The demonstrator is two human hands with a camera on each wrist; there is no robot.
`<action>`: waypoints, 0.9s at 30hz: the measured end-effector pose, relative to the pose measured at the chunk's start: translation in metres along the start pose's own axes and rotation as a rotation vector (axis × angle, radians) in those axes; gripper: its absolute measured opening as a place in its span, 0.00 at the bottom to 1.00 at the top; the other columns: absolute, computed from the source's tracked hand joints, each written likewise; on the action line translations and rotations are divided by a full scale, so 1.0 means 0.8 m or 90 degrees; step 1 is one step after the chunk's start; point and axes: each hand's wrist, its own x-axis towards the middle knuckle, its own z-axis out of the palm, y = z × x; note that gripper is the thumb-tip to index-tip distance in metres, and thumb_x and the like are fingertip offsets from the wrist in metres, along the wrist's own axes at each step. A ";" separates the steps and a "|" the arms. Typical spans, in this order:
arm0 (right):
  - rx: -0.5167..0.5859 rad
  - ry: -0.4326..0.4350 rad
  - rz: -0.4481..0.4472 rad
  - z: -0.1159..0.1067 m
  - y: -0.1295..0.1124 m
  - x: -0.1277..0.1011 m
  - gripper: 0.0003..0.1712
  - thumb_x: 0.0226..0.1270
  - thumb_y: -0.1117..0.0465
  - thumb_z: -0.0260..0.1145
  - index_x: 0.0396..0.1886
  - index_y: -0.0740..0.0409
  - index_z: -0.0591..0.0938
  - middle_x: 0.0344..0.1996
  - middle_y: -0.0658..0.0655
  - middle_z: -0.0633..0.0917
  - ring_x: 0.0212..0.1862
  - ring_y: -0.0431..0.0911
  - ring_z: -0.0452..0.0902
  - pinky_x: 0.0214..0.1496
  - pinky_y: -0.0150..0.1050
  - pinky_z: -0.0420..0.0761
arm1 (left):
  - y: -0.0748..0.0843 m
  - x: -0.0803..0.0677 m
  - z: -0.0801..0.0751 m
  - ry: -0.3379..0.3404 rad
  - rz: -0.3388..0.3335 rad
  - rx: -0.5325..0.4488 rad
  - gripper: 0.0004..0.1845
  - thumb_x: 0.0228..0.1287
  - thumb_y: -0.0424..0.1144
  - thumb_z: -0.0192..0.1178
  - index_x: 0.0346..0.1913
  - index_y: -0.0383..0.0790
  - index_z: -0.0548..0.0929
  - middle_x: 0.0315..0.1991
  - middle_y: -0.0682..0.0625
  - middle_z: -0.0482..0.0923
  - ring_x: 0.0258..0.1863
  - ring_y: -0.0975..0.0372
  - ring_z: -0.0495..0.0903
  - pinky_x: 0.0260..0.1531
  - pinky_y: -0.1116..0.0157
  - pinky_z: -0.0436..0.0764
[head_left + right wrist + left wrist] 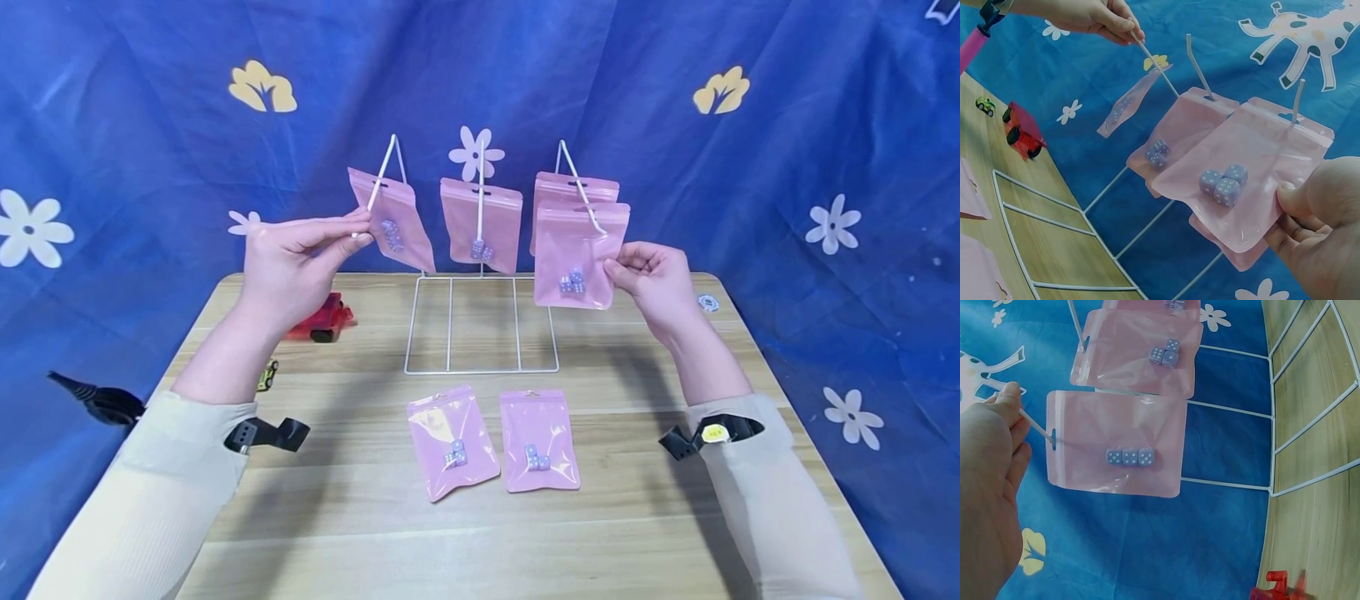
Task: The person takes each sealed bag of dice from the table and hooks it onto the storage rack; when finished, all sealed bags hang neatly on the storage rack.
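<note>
A white wire rack (pixel 482 372) stands on the table with three prongs bearing pink zip bags of purple dice. My left hand (pixel 296 262) pinches the end of the left prong (pixel 382 171); one bag (pixel 405 221) hangs there, tilted. On the right prong, my right hand (pixel 654 287) grips the lower right edge of the front bag (pixel 553 258), its hole round the prong in the right wrist view. Behind it hangs another bag (pixel 547 190), partly hidden. The middle prong carries a bag (pixel 461 212).
Two more pink dice bags, one slanted (pixel 435 433) and one straighter (pixel 551 425), lie in front of the rack. A red toy vehicle (pixel 330 317) and a small green toy car (pixel 267 376) are at left. A round chip (pixel 708 303) lies at the right edge.
</note>
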 end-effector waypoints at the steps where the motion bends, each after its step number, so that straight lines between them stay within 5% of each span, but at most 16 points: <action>1: 0.001 0.002 0.000 0.000 0.001 0.001 0.05 0.71 0.76 0.69 0.44 0.73 0.88 0.32 0.53 0.91 0.35 0.39 0.86 0.44 0.30 0.87 | 0.000 0.000 0.000 0.000 -0.001 0.001 0.13 0.60 0.23 0.75 0.48 0.34 0.93 0.48 0.44 0.90 0.52 0.72 0.86 0.51 0.75 0.82; 7: -0.001 0.014 0.006 -0.002 0.005 0.004 0.08 0.72 0.77 0.68 0.36 0.64 0.90 0.32 0.52 0.91 0.34 0.39 0.85 0.42 0.30 0.86 | -0.001 0.000 0.002 0.002 0.005 0.005 0.12 0.60 0.23 0.75 0.47 0.33 0.93 0.47 0.44 0.90 0.52 0.73 0.86 0.50 0.75 0.82; 17: -0.013 0.050 -0.004 -0.006 0.009 0.007 0.09 0.71 0.77 0.69 0.34 0.61 0.89 0.30 0.53 0.90 0.35 0.41 0.86 0.43 0.32 0.87 | -0.002 0.003 -0.001 -0.007 0.018 0.028 0.11 0.61 0.24 0.75 0.47 0.31 0.93 0.48 0.42 0.90 0.52 0.73 0.86 0.50 0.75 0.82; 21: -0.015 0.049 0.009 -0.008 0.010 0.006 0.02 0.71 0.74 0.71 0.41 0.72 0.88 0.31 0.54 0.90 0.36 0.41 0.88 0.46 0.33 0.88 | -0.003 0.002 -0.001 -0.008 0.020 0.033 0.11 0.62 0.24 0.75 0.47 0.31 0.93 0.48 0.42 0.90 0.52 0.75 0.85 0.50 0.76 0.82; 27: -0.063 0.047 0.026 -0.016 0.013 0.001 0.15 0.72 0.72 0.71 0.53 0.79 0.84 0.38 0.55 0.92 0.43 0.44 0.90 0.52 0.33 0.86 | -0.002 0.002 -0.002 -0.011 0.029 0.038 0.11 0.61 0.25 0.75 0.47 0.32 0.93 0.48 0.41 0.89 0.52 0.76 0.85 0.50 0.76 0.82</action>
